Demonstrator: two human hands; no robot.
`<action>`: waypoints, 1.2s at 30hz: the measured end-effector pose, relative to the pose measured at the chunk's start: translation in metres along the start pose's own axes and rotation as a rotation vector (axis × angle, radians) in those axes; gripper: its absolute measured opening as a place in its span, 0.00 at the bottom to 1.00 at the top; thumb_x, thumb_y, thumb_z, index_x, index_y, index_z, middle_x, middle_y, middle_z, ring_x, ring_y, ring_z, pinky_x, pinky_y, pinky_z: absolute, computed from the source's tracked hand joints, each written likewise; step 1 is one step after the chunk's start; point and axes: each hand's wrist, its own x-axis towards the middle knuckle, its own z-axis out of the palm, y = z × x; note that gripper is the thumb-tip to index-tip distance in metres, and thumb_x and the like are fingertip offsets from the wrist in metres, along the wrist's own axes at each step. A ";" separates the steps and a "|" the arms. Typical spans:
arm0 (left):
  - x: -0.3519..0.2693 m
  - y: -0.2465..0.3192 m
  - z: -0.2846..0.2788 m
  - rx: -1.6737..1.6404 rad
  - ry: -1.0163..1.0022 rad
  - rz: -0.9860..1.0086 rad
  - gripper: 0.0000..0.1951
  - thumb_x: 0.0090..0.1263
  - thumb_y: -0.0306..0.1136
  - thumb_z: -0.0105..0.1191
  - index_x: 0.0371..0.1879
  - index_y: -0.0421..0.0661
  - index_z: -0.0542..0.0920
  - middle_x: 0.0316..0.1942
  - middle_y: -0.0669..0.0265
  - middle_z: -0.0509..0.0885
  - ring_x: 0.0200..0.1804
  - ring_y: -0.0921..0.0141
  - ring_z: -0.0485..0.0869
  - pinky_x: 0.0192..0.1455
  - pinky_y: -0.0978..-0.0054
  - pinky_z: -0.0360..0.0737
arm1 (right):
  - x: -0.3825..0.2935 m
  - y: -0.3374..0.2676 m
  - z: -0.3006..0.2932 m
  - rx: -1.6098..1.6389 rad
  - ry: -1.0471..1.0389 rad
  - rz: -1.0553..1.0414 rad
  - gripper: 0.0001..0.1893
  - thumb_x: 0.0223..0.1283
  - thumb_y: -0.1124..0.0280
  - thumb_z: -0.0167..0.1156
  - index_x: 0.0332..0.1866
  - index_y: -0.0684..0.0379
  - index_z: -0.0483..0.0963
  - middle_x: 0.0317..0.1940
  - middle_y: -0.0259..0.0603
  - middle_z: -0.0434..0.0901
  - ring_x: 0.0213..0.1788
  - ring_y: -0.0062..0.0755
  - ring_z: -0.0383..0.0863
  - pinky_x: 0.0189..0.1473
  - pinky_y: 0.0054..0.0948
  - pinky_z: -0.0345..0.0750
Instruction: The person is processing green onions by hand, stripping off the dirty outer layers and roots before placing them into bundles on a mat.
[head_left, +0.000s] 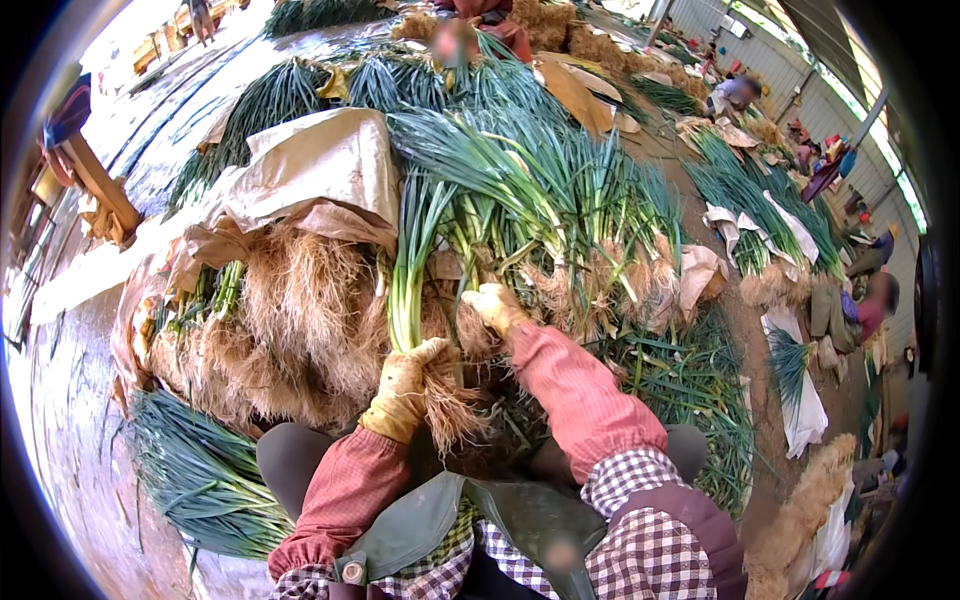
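Note:
My left hand (396, 390), in a yellow work glove, is closed around the lower end of a bunch of green onions (407, 300). The leaves of this bunch point away from me, and its tan roots (450, 405) hang out on the right side of the fist. My right hand (495, 307), gloved too, reaches forward to the near edge of a large heap of green onions (555, 187). Its fingers are curled at the stalk bases, and whether they grip a stalk is hidden. More roots (476, 334) lie just below that hand.
A beige sheet (322, 161) covers part of a thickly rooted pile (300, 300) at left. Onion bunches (202, 472) lie by my left knee, loose green leaves (697, 390) at right. A person (487, 22) sits beyond the heap; other people work among bundles at right.

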 end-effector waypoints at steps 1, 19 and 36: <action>-0.011 0.006 0.005 0.029 0.109 0.148 0.07 0.62 0.28 0.54 0.34 0.37 0.77 0.27 0.61 0.80 0.29 0.67 0.81 0.32 0.71 0.81 | -0.024 -0.016 0.003 0.451 -0.090 0.127 0.12 0.57 0.62 0.56 0.39 0.60 0.74 0.27 0.33 0.77 0.27 0.24 0.75 0.21 0.22 0.72; -0.006 -0.011 -0.037 0.545 -0.049 0.274 0.11 0.53 0.18 0.52 0.36 0.34 0.74 0.20 0.60 0.79 0.19 0.71 0.78 0.19 0.77 0.76 | -0.035 -0.060 -0.003 0.161 -0.536 0.002 0.45 0.56 0.50 0.56 0.67 0.69 0.40 0.65 0.62 0.50 0.67 0.41 0.53 0.62 0.27 0.62; -0.050 0.030 0.011 0.392 -0.117 0.413 0.14 0.53 0.25 0.60 0.39 0.36 0.76 0.26 0.67 0.80 0.28 0.77 0.78 0.31 0.82 0.76 | -0.130 -0.030 -0.071 -0.037 0.465 -0.758 0.16 0.60 0.69 0.53 0.53 0.63 0.68 0.49 0.49 0.73 0.52 0.37 0.73 0.54 0.32 0.68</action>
